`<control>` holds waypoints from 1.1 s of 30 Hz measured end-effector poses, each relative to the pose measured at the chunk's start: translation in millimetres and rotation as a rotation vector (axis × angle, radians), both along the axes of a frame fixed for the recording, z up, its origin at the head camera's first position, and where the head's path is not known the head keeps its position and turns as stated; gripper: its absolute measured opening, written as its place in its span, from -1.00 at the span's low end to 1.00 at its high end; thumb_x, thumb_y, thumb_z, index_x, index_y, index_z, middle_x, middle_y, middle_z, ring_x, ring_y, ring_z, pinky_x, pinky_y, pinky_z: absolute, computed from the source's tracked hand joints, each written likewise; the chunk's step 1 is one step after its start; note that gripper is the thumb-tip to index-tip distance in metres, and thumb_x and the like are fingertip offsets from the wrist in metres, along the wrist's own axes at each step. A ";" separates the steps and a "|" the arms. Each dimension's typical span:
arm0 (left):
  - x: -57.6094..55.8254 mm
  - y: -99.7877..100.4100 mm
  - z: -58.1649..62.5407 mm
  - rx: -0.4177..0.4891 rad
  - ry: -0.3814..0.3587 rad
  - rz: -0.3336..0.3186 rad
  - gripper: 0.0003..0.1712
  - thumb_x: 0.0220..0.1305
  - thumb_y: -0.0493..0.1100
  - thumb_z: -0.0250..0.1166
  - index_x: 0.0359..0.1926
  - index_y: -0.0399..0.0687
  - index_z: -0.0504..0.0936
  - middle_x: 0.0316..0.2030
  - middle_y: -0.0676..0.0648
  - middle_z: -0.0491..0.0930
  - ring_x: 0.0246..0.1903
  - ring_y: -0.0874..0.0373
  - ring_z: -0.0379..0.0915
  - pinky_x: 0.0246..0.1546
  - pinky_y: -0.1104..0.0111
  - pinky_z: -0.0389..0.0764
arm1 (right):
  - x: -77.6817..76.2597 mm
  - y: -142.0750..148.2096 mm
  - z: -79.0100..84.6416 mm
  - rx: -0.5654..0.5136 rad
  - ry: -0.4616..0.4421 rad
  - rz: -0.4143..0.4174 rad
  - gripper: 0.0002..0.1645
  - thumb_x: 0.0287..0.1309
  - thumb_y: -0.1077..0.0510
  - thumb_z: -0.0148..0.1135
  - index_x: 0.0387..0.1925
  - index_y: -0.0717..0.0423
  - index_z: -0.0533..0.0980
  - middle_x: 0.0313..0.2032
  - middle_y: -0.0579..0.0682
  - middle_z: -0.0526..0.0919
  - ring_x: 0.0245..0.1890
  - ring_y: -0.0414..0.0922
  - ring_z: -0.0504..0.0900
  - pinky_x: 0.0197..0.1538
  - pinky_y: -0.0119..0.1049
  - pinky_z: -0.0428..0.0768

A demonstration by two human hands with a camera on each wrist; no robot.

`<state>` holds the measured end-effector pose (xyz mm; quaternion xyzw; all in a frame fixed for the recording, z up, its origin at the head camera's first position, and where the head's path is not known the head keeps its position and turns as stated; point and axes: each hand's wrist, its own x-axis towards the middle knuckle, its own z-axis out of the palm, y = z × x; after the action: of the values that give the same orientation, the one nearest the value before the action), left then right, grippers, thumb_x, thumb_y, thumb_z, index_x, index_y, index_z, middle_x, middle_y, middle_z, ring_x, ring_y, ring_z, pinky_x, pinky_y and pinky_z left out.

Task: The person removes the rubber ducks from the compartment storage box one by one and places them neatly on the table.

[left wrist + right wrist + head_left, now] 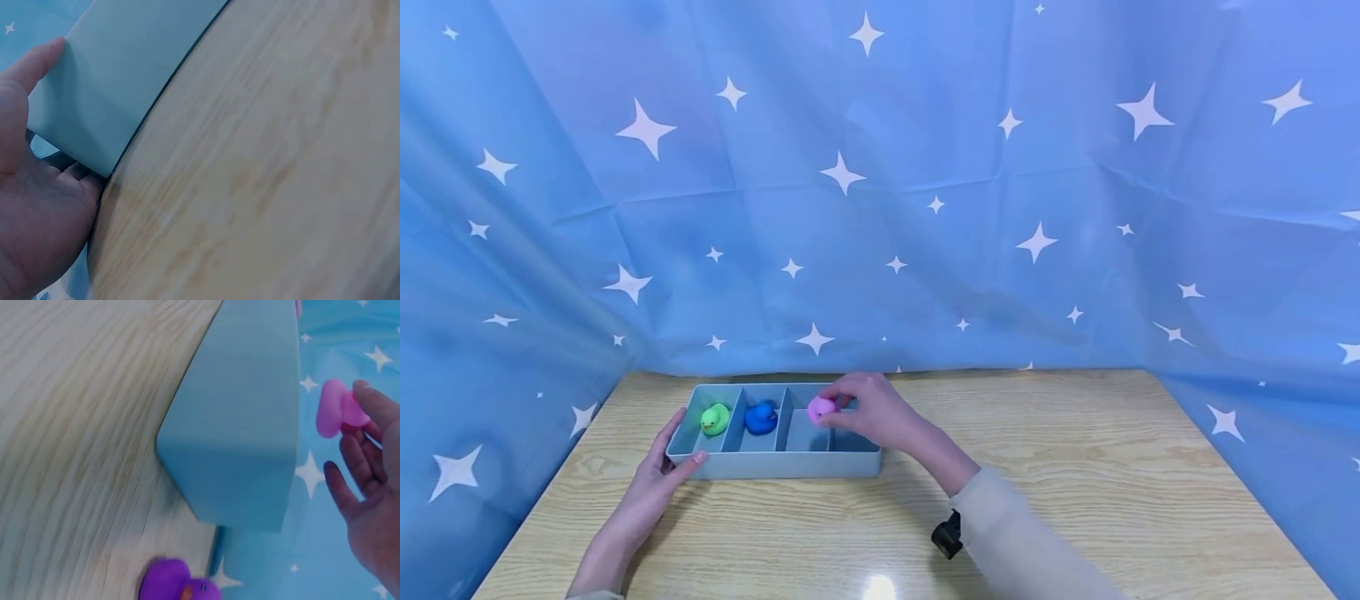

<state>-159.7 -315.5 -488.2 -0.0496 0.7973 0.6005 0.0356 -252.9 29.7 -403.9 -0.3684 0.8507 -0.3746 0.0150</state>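
A light blue divided tray (775,465) lies on the table. My left hand (658,479) grips its left end, thumb on the front wall and the other fingers round the side; the left wrist view shows the thumb (44,62) against the tray wall. In the leftmost compartment sits a green rubber duck (715,419), with a blue rubber duck (761,418) in the one beside it. Over the third compartment, my right hand (876,410) pinches a pink rubber duck (822,410) between thumb and fingers. The right wrist view shows this pink duck (334,409) raised above the tray's rim.
Beyond the tray's right end, a purple rubber duck (165,581) rests on the wooden table (1075,467); my right hand and arm hide it in the head view. A blue cloth with white stars (925,292) hangs behind and along the table's sides.
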 end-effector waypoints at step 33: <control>0.4 1.7 2.8 -0.005 -0.024 0.002 0.08 0.52 0.01 0.23 0.66 0.21 -0.41 0.58 -0.35 -0.51 0.54 -0.38 -0.50 0.45 -0.23 -0.18 | 8.4 149.3 -12.9 0.006 0.210 -0.183 -0.65 0.09 0.22 0.56 -0.05 0.16 0.73 -0.14 -0.04 0.77 -0.25 -0.12 0.66 -0.12 -0.13 0.67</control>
<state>-159.3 -313.8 -485.4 -0.0575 0.7981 0.5981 0.0446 -244.5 179.0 -416.8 -0.3264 0.8788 -0.3312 -0.1070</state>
